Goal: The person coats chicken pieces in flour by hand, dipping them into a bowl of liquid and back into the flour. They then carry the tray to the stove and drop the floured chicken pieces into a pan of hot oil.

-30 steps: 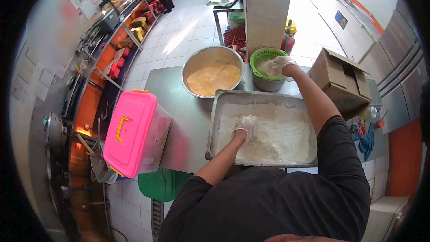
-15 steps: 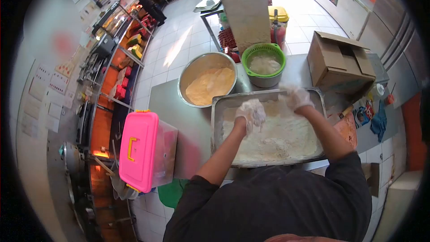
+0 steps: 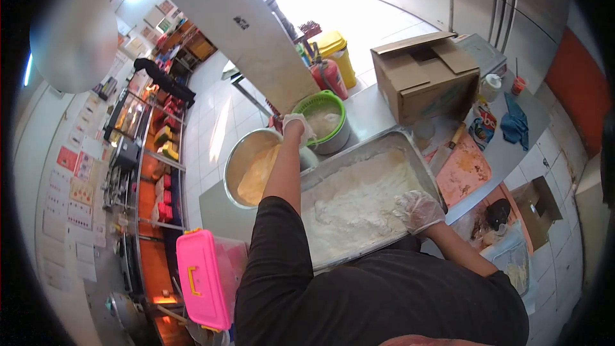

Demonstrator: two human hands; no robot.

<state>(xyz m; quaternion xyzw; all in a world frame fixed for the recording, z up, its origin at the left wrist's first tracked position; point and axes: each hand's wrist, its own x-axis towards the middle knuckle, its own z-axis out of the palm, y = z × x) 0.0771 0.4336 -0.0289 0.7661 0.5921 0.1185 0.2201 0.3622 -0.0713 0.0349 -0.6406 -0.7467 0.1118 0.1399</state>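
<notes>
My left hand point(image 3: 298, 128), in a clear plastic glove, reaches far forward to the left rim of a green colander point(image 3: 341, 118), its fingers bent over the edge. The colander sits in a grey pot point(image 3: 334, 145) and holds pale, wet pieces in cloudy liquid. Close to my body, my gloved right hand point(image 3: 418, 211) rests at the right side of a large metal tray point(image 3: 419, 160), fingers apart and coated with flour. White flour point(image 3: 359, 205) covers the tray's bottom, lumpy in places. Partly behind my left forearm stands a metal bowl point(image 3: 234, 170) of orange-yellow batter point(image 3: 256, 176).
A cardboard box point(image 3: 426, 80) stands behind the tray. To the right lie a knife point(image 3: 447, 148), a stained pink board point(image 3: 464, 170) and a blue cloth point(image 3: 514, 123). A pink-lidded bin point(image 3: 204, 279) is at left. Beyond the pillar point(image 3: 246, 32), a person point(image 3: 163, 82) bends over a counter.
My left hand has gone from above the flour forward to the colander. The right hand has come down and back to the tray's near right side. The view has turned right.
</notes>
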